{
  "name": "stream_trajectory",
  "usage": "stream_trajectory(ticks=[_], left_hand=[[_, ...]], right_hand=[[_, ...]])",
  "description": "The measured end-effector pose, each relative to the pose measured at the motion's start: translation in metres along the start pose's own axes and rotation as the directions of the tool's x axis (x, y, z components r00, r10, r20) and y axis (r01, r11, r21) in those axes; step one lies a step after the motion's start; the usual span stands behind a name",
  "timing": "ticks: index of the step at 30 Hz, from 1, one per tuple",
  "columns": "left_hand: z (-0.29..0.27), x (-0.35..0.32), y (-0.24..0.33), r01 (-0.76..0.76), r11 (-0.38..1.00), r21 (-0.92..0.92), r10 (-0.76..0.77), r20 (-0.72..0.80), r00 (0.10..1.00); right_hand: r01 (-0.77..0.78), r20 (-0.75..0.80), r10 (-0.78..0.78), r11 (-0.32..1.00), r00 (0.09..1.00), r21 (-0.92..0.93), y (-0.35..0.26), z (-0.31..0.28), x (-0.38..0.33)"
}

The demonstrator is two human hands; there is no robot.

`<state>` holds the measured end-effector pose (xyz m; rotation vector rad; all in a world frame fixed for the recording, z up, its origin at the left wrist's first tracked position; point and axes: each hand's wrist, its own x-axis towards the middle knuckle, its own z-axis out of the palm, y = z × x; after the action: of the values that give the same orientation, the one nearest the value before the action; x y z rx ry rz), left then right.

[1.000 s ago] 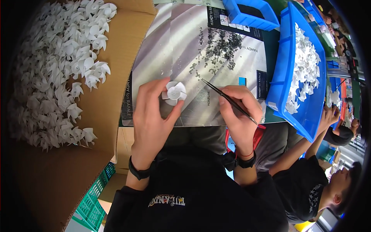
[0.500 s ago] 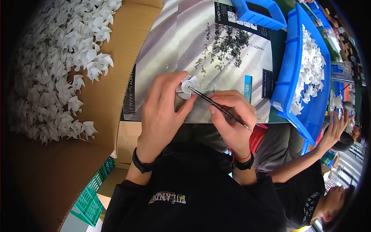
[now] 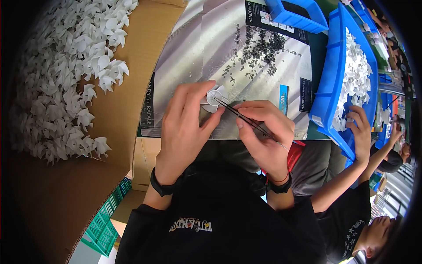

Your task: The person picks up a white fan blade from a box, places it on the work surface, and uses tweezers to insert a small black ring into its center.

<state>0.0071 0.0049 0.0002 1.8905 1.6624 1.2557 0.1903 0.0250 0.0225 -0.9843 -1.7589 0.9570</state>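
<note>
A small white fan impeller [image 3: 212, 104] with curved blades is gripped between the thumb and fingers of my left hand [image 3: 183, 116]. My right hand [image 3: 267, 130] holds dark metal tweezers [image 3: 247, 119], their tips at the impeller's central hub. Whether a small part sits between the tips is too small to tell. Beyond both hands, many tiny black rings [image 3: 263, 47] lie scattered on a printed cardboard sheet [image 3: 193, 57].
At left a large cardboard box [image 3: 145, 39] holds a heap of white impellers [image 3: 83, 66]. A long blue bin [image 3: 327, 83] on the right holds more. A smaller blue tray [image 3: 303, 22] stands behind the rings. A co-worker's hand [image 3: 361, 132] is at the long bin.
The co-worker's hand has come to the long blue bin from farther right. My tweezers' legs look slightly wider apart; my left hand and the impeller stay almost where they were.
</note>
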Motion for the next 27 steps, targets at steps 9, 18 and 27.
stream_trajectory(ticks=[9,18,27], left_hand=[[0.001,0.0,-0.001,-0.014,1.0,0.027,0.014,0.01,1.0],[0.001,0.001,0.001,0.0,1.0,0.03,0.0,0.005,1.0],[-0.009,0.003,0.005,-0.031,0.999,0.039,0.031,0.01,0.999]], right_hand=[[-0.01,0.066,0.019,0.99,0.998,-0.141,-0.013,-0.002,0.006],[-0.079,-0.012,0.079,0.991,0.997,-0.109,-0.02,-0.011,0.002],[-0.179,-0.044,0.176,0.982,0.983,-0.061,-0.023,-0.01,0.0]])
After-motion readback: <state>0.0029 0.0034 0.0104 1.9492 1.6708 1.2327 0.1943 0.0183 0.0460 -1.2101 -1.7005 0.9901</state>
